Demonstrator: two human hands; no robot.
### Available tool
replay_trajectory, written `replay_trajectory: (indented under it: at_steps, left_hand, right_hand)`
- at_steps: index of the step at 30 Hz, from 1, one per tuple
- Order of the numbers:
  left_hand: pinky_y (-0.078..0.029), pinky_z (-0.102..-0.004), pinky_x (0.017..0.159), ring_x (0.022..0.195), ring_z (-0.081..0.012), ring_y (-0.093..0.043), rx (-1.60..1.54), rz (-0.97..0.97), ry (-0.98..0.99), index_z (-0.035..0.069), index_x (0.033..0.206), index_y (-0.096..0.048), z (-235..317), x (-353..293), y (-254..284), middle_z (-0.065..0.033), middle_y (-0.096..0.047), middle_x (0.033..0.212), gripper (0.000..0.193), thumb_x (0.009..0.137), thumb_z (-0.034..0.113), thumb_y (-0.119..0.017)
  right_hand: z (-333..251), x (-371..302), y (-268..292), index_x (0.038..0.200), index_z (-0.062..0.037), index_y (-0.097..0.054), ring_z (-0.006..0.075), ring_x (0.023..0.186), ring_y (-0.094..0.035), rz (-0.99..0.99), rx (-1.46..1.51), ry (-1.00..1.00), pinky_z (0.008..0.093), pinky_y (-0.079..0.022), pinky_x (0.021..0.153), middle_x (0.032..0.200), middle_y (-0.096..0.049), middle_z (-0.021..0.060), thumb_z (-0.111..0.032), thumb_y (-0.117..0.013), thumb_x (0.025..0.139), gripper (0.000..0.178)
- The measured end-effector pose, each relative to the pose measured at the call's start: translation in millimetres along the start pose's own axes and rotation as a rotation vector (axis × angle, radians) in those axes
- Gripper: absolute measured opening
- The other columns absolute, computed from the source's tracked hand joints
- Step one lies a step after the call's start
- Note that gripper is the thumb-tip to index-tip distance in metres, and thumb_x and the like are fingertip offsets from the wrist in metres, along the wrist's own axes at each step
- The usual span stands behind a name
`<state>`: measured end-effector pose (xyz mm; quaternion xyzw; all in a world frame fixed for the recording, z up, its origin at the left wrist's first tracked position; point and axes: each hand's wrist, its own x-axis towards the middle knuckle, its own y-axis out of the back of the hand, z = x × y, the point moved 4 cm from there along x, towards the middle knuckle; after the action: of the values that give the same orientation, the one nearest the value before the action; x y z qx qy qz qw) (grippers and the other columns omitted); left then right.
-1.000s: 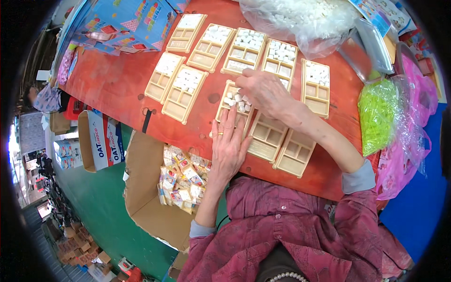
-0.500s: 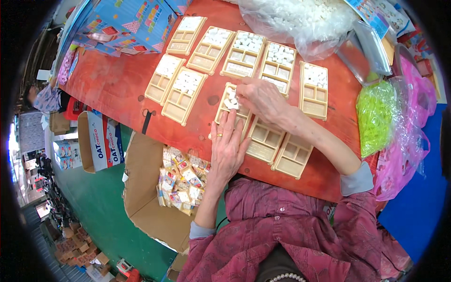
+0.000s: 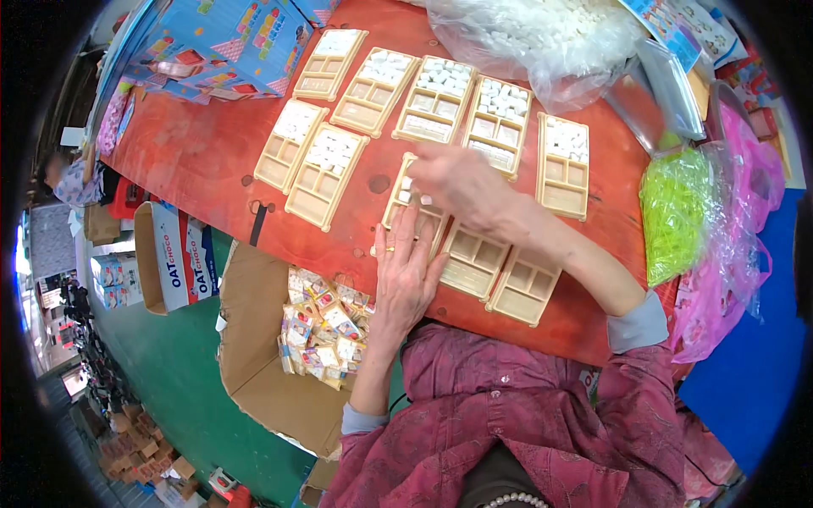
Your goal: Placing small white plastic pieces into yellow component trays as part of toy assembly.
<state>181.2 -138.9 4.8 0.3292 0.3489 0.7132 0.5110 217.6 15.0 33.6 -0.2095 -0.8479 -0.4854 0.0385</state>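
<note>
My left hand point(image 3: 405, 275) lies with fingers stretched over the lower part of a cream compartment tray point(image 3: 395, 196) on the red table. Its fingertips reach a few small white cubes point(image 3: 406, 184) in that tray's upper compartment. Over the same end hovers my right hand point(image 3: 474, 188), bent inward from the right. Motion smears its fingers, and whatever they may hold is hidden. Just right of the left hand, two trays without cubes, one nearer the middle point(image 3: 472, 256) and another beside it point(image 3: 524, 289), sit side by side, partly under my right forearm.
Several trays point(image 3: 437, 98) with white cubes in their top compartments stand farther back. A clear bag point(image 3: 542, 42) of white pieces lies behind them. Blue printed boxes point(image 3: 229, 42) are back left, a green bag point(image 3: 675, 216) right. Below the table's left edge, a carton point(image 3: 271, 381) holds small packets.
My right hand has shifted slightly left over the tray and its fingers have blurred. My left hand stays on the tray. The whole view has drifted slightly.
</note>
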Motion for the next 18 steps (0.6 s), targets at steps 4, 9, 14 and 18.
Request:
replay_trajectory:
  at_steps: [4,9,14,18]
  left_hand:
    - [-0.02,-0.0556,0.107,0.133,-0.0361,-0.03,0.022,-0.003,0.026,-0.001,0.124,-0.05,3,-2,5,-0.0209,-0.031,0.144,0.045,0.085,0.018,-0.06]
    - [-0.02,-0.0558,0.107,0.131,-0.0353,-0.034,-0.015,0.028,0.05,-0.001,0.121,-0.052,3,-4,10,-0.0196,-0.034,0.142,0.042,0.083,0.014,-0.06]
    - [-0.024,-0.0552,0.106,0.131,-0.0367,-0.033,0.023,-0.029,0.02,-0.001,0.12,-0.052,-6,4,15,-0.0212,-0.033,0.142,0.045,0.082,0.018,-0.065]
    - [-0.025,-0.0562,0.105,0.13,-0.0375,-0.035,0.098,-0.011,0.008,-0.001,0.115,-0.054,-21,13,27,-0.0184,-0.037,0.14,0.04,0.081,0.016,-0.066]
  right_hand:
    - [28,13,74,0.083,-0.0005,-0.062,0.0265,0.072,-0.059,0.347,0.037,-0.01,0.0346,-0.046,0.062,0.078,-0.059,0.0121,-0.005,-0.064,0.078,0.007]
    - [88,20,162,0.089,-0.0004,-0.066,0.0196,0.07,-0.062,0.727,-0.213,-0.198,0.0282,-0.049,0.064,0.081,-0.064,0.011,-0.003,-0.063,0.079,0.01]
    - [185,40,187,0.091,-0.0028,-0.068,0.0265,0.073,-0.063,0.707,-0.55,-0.137,0.0333,-0.049,0.067,0.084,-0.065,0.0142,-0.008,-0.063,0.08,0.014]
    - [281,67,193,0.094,-0.003,-0.066,0.0288,0.075,-0.062,0.46,-0.542,-0.241,0.0351,-0.048,0.07,0.082,-0.064,0.0153,-0.008,-0.063,0.077,0.018]
